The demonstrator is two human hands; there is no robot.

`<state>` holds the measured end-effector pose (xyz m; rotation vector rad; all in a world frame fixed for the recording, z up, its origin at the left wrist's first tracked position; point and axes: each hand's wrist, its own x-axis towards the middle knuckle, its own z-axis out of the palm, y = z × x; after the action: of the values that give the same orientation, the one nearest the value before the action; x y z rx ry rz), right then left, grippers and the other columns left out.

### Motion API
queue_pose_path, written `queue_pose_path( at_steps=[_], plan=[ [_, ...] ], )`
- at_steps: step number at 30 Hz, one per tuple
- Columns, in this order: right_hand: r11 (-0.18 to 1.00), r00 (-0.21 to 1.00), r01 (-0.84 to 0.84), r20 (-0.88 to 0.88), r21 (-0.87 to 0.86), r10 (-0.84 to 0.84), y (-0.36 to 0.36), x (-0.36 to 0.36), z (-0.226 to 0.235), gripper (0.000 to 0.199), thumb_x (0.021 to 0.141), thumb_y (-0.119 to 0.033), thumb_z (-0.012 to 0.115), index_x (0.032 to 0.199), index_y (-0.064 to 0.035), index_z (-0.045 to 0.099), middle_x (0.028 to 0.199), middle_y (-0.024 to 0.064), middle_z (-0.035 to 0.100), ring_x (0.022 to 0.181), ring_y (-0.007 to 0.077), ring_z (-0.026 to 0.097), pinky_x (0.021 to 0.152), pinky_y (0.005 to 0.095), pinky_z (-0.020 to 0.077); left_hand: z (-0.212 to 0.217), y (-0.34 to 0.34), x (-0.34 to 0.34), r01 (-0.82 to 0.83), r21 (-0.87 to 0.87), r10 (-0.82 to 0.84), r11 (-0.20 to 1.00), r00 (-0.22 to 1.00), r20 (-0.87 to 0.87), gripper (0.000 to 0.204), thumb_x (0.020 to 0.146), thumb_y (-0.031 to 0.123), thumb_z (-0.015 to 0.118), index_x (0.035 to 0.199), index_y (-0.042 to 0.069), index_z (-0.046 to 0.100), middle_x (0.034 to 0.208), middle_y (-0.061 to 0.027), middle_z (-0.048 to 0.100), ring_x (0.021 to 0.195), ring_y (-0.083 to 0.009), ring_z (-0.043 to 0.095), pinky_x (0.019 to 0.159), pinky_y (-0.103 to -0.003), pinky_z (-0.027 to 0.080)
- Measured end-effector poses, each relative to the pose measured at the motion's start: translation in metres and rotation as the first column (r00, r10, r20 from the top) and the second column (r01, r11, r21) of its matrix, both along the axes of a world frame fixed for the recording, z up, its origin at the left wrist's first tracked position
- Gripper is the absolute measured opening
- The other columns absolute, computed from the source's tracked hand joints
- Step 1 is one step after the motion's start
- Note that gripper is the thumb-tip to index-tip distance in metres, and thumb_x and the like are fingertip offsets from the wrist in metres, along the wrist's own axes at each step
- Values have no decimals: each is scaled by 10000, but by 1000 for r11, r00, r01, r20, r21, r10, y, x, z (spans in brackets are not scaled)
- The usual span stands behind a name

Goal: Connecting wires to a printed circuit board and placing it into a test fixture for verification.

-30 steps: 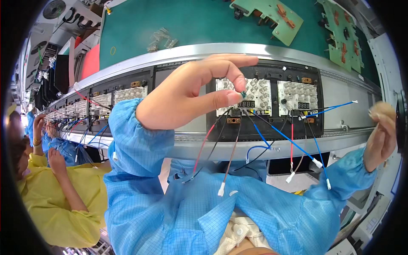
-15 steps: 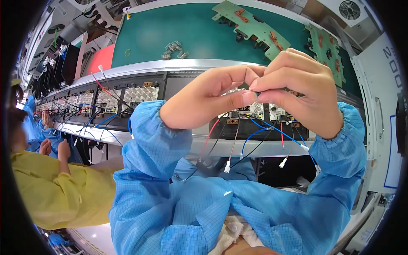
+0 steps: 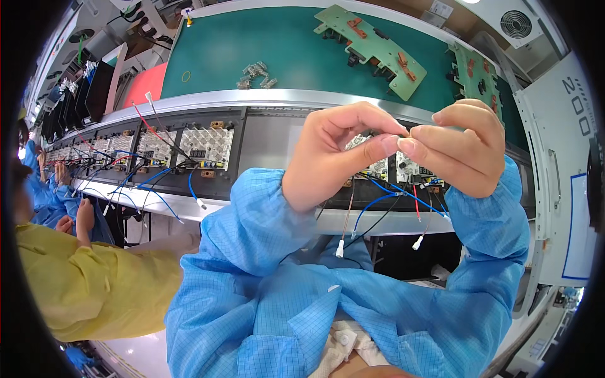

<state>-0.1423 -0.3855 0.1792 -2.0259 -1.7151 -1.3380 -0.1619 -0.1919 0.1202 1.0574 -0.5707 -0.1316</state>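
Head view: fingers (image 3: 380, 147) of left hand (image 3: 337, 159) and right hand (image 3: 463, 148) pinched tip to tip, seemingly on a tiny part, too hidden to identify. Part sits above the boards (image 3: 379, 167), leads (image 3: 340, 248) hanging off the front. Step looks like two-handed adjusting of it; next move calls for steady fingertips, clear of leads. Green bench (image 3: 290, 31) beyond, loose pieces (image 3: 257, 74) on it

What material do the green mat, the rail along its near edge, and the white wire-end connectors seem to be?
Green mat: probably matte rubber or vinyl, from its even, dull surface.
Rail: likely metal, perhaps aluminium, from its silvery sheen.
White wire-end connectors: probably plastic, being opaque white; too small to judge gloss.
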Motion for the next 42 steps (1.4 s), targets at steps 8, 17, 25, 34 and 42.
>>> queue_pose_path(
  at_steps=[8, 17, 25, 34, 42],
  plan=[
    [972, 980, 125, -177, 198, -90, -52, -7, 18, 283, 808, -261, 652, 883, 12, 642, 835, 100, 647, 756, 234, 586, 660, 342, 477, 7, 19, 6, -427, 332, 177, 841, 798, 577, 159, 720, 14, 708, 863, 49, 647, 854, -45, 661, 858, -171, 598, 1040, -460, 267],
    [695, 957, 291, -189, 658, -221, -170, -22, -44, 280, 890, -137, 493, 894, 117, 610, 854, 193, 643, 778, 278, 618, 753, 349, 508, 5, 37, 14, -716, 409, 104, 566, 554, 826, 154, 667, 24, 747, 794, 91, 690, 760, 2, 670, 795, -171, 583, 1038, -476, 277],
    [398, 888, 455, -371, 797, -271, -205, -46, -123, 217, 899, -53, 420, 991, 70, 574, 862, 165, 637, 761, 243, 619, 744, 326, 524, -4, 34, 25, -757, 501, -36, 419, 538, 842, 178, 631, 54, 758, 783, 128, 701, 713, 32, 649, 775, -164, 584, 1013, -459, 312],
    [6, 842, 497, -481, 868, -243, -202, -62, -157, 230, 888, -58, 433, 1015, 62, 582, 807, 139, 634, 716, 216, 602, 676, 296, 494, -23, 30, 35, -615, 755, -282, 226, 701, 655, 96, 674, 137, 737, 746, 159, 677, 976, 36, 597, 962, -203, 532, 994, -570, 280],
    [108, 870, 471, -441, 876, -220, -202, -65, -150, 211, 860, -23, 428, 946, 59, 603, 786, 148, 640, 689, 217, 610, 647, 266, 494, -24, 10, 41, -620, 759, -381, 196, 665, 642, 94, 655, 133, 745, 727, 155, 688, 1016, 37, 599, 1033, -219, 524, 1014, -604, 275]
  ],
)
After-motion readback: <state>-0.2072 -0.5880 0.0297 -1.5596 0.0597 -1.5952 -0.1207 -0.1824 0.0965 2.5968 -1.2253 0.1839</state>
